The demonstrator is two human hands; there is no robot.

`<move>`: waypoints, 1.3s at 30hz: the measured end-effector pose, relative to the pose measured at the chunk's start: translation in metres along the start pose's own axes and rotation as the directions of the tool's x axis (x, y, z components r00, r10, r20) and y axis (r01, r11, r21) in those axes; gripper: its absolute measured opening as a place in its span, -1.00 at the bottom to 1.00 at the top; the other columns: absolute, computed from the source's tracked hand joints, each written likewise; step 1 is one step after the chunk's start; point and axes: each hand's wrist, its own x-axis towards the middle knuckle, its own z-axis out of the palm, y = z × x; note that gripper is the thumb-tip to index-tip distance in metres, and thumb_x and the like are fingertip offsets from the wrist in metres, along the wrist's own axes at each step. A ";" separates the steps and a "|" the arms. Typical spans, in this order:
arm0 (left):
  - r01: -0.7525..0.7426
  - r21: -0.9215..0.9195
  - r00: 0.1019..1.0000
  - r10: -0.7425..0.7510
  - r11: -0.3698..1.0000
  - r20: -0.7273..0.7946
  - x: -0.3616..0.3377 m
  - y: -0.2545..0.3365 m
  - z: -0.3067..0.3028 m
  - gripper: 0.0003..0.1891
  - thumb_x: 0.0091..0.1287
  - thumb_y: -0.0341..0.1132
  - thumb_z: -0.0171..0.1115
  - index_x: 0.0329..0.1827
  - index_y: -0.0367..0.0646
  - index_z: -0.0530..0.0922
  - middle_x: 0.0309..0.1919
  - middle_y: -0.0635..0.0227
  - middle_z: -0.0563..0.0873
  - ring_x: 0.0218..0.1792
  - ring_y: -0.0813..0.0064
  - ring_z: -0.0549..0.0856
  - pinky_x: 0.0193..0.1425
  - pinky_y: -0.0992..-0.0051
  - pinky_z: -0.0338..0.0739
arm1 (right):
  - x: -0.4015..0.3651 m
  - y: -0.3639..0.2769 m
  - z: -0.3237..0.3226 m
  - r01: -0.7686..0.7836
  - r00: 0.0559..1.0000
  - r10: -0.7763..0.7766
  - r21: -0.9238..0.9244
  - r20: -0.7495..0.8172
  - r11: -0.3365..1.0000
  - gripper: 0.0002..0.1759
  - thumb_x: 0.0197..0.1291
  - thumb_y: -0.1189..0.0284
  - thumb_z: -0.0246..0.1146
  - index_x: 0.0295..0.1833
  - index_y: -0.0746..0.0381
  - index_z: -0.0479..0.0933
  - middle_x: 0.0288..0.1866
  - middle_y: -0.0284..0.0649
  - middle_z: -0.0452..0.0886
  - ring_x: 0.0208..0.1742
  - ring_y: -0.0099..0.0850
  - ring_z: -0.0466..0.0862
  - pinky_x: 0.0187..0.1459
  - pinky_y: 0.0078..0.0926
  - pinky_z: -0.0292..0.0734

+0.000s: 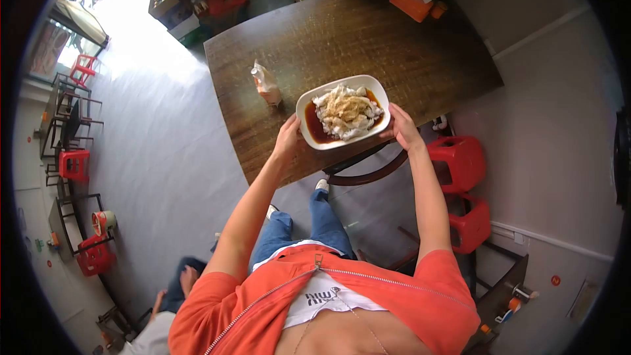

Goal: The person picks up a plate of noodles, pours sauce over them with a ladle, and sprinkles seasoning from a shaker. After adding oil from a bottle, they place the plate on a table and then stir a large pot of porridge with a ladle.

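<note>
A white rectangular dish (376,83) holds pale food with a tan topping in dark brown sauce. My left hand (288,137) grips its left end, and my right hand (401,125) grips its right end, with the fingers partly hidden under the rim. The dish is over the near edge of the dark wooden table (296,39); whether it touches the tabletop I cannot tell. Just left of the dish, a white and orange packet or pouch (266,85) stands on the table.
An orange tissue box (411,4) sits at the table's far right. Red stools (460,161) stand to the right, a dark curved chair (371,174) under the near edge. Crates (172,10) are beyond the table. Another person (154,332) sits at lower left.
</note>
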 end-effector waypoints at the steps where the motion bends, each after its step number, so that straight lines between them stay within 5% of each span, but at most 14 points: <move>1: 0.015 -0.019 1.000 -0.016 1.000 -0.023 0.015 0.003 -0.004 -0.64 0.35 -0.16 -0.17 0.16 0.00 0.34 -0.13 0.45 0.54 -0.14 0.58 0.53 -0.16 0.44 0.50 | 0.022 -0.002 0.000 -0.012 1.000 0.011 -0.047 -0.015 0.999 -0.63 0.27 0.23 -0.12 0.08 0.21 0.29 -0.22 -0.28 0.55 -0.35 -0.52 0.61 -0.54 -0.53 0.60; 4: -0.038 0.081 0.989 0.049 0.996 -0.141 0.106 0.041 -0.017 -0.62 0.34 -0.13 -0.20 0.15 -0.04 0.34 -0.11 0.39 0.54 -0.13 0.53 0.53 -0.13 0.39 0.49 | 0.135 -0.039 0.007 -0.055 0.998 0.051 -0.174 -0.027 0.983 -0.57 0.23 0.07 -0.06 -0.01 0.18 0.37 -0.28 -0.32 0.56 -0.39 -0.56 0.60 -0.58 -0.56 0.55; 11: 0.095 0.098 0.961 -0.066 0.991 -0.268 0.135 0.063 -0.031 -0.48 0.29 0.12 -0.31 -0.04 -0.09 0.42 -0.20 0.33 0.56 -0.21 0.45 0.54 -0.17 0.36 0.46 | 0.189 -0.036 0.015 -0.154 0.988 0.142 -0.274 -0.064 0.949 -0.44 0.15 -0.06 -0.02 0.05 0.17 0.37 -0.27 -0.31 0.55 -0.43 -0.53 0.58 -0.57 -0.54 0.51; 20: 0.058 0.117 0.938 -0.013 0.991 -0.347 0.131 0.061 -0.030 -0.45 0.29 0.12 -0.32 -0.01 -0.13 0.42 -0.18 0.27 0.56 -0.18 0.44 0.53 -0.25 0.36 0.49 | 0.187 -0.033 0.022 -0.159 0.987 0.138 -0.410 -0.081 0.898 -0.46 0.16 -0.06 -0.05 -0.05 0.19 0.42 -0.44 -0.32 0.55 -0.60 -0.58 0.53 -0.65 -0.62 0.46; 27: -0.053 0.241 0.894 0.153 0.969 -0.421 0.118 0.035 -0.038 -0.54 0.30 -0.05 -0.26 -0.18 -0.26 0.49 -0.45 0.20 0.60 -0.51 0.45 0.58 -0.48 0.46 0.50 | 0.166 -0.017 0.032 -0.086 0.991 0.012 -0.554 -0.136 0.828 -0.50 0.19 -0.02 -0.07 -0.21 0.22 0.46 -0.68 -0.35 0.45 -0.75 -0.62 0.43 -0.80 -0.70 0.35; 29: -0.106 0.336 0.886 0.242 0.936 -0.396 0.089 0.023 -0.047 -0.59 0.27 -0.14 -0.21 -0.26 -0.32 0.51 -0.53 0.06 0.58 -0.56 0.41 0.58 -0.53 0.45 0.49 | 0.135 -0.007 0.044 -0.071 0.987 -0.030 -0.599 -0.156 0.798 -0.51 0.21 0.03 -0.06 -0.10 0.26 0.44 -0.59 -0.34 0.46 -0.76 -0.64 0.39 -0.81 -0.72 0.31; 31: -0.147 0.363 0.888 0.284 0.920 -0.362 0.079 0.023 -0.045 -0.59 0.29 -0.12 -0.20 -0.16 -0.27 0.50 -0.48 0.15 0.58 -0.53 0.44 0.58 -0.54 0.46 0.48 | 0.126 -0.011 0.040 -0.024 0.971 -0.136 -0.647 -0.196 0.763 -0.48 0.20 0.06 -0.02 0.01 0.29 0.40 -0.47 -0.31 0.47 -0.74 -0.64 0.37 -0.78 -0.72 0.30; 33: 0.008 0.260 0.891 0.111 0.966 -0.441 0.057 0.020 -0.058 -0.63 0.29 -0.12 -0.13 -0.06 -0.19 0.48 -0.44 0.28 0.56 -0.50 0.49 0.57 -0.55 0.53 0.46 | 0.097 -0.022 0.037 -0.067 0.946 -0.162 -0.657 -0.281 0.751 -0.49 0.18 0.13 0.04 0.08 0.30 0.34 -0.39 -0.30 0.45 -0.66 -0.64 0.40 -0.72 -0.72 0.33; 35: 0.050 0.289 0.938 0.054 0.956 -0.341 0.011 0.016 -0.078 -0.68 0.27 -0.14 -0.05 -0.07 -0.14 0.47 -0.44 0.44 0.51 -0.52 0.60 0.51 -0.57 0.63 0.40 | 0.052 -0.021 0.033 0.033 0.870 -0.310 -0.581 -0.384 0.813 -0.52 0.16 0.21 0.10 0.11 0.27 0.32 -0.40 -0.33 0.42 -0.61 -0.65 0.42 -0.67 -0.73 0.35; 39: 0.320 0.229 0.947 -0.306 0.919 -0.095 -0.065 0.018 -0.126 -0.79 0.24 -0.22 0.01 -0.23 -0.14 0.49 -0.57 0.53 0.42 -0.61 0.71 0.39 -0.61 0.70 0.31 | -0.068 -0.019 0.020 0.076 0.651 -0.432 -0.513 -0.625 0.855 -0.60 0.15 0.33 0.11 0.08 0.25 0.34 -0.42 -0.38 0.40 -0.53 -0.66 0.41 -0.58 -0.74 0.35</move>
